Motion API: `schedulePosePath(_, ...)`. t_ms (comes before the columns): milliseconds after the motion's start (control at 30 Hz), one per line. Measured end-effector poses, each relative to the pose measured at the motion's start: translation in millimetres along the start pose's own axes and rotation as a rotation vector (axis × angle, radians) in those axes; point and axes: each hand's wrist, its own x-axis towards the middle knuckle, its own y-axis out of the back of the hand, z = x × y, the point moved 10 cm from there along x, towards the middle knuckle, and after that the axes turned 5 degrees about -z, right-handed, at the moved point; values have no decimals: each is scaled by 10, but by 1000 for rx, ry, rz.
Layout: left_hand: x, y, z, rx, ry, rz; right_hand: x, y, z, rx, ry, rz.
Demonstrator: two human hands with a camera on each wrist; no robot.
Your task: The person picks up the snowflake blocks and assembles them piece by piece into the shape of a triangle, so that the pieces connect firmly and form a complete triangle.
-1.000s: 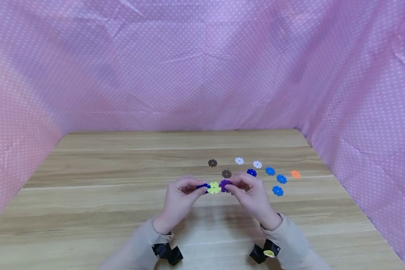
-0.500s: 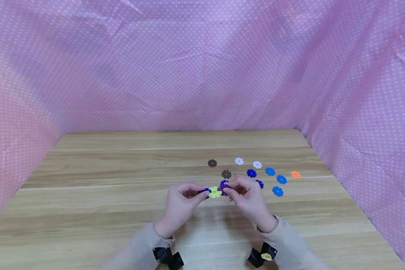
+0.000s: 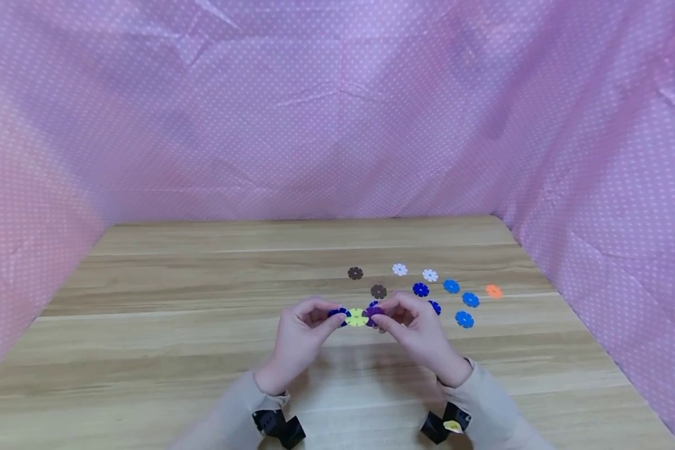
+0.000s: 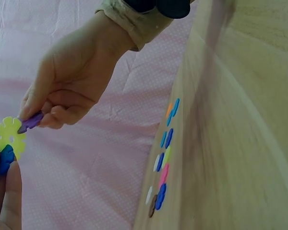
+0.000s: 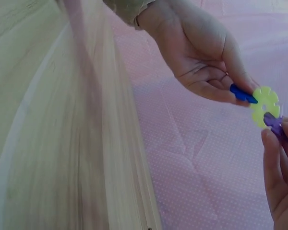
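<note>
Above the table in the head view, my left hand [image 3: 299, 340] pinches a dark blue notched snowflake disc [image 3: 339, 315] between thumb and fingers. My right hand [image 3: 419, 334] pinches a purple snowflake disc [image 3: 373, 315] the same way. Between them a yellow-green snowflake disc [image 3: 357, 317] spans the gap. Both wrist views show the blue disc [image 5: 243, 94] and the purple disc [image 5: 275, 125] set at an angle into the rim of the yellow-green disc [image 5: 265, 106]. Fingertips cover part of each outer disc.
Loose discs lie beyond and right of my hands: brown [image 3: 355, 273], white [image 3: 400, 269], dark blue [image 3: 420, 289], light blue [image 3: 465, 319] and orange [image 3: 494, 291]. A pink disc [image 4: 164, 174] shows in the left wrist view. Polka-dot pink cloth [image 3: 337, 125] surrounds the wooden table [image 3: 174, 300].
Both hands dip slightly, then rise a little, still gripping the joined discs. More of the dark blue discs on the table shows around my right hand.
</note>
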Motion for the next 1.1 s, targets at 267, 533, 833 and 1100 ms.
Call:
schedulePosePath(267,29,187,50,58,-12,32,-41,175,220,-11,-156,-53)
schedulePosePath(533,-5,402,44,88,-6,82,-38,390,559,-108,-322,-61)
schedulePosePath(833,-63,498,11,142,-1,79,12,451,891,-310,-421,-149)
schedulePosePath(1100,-100,537,-52,118,37,116,9,467,1166,-446,-524,-246)
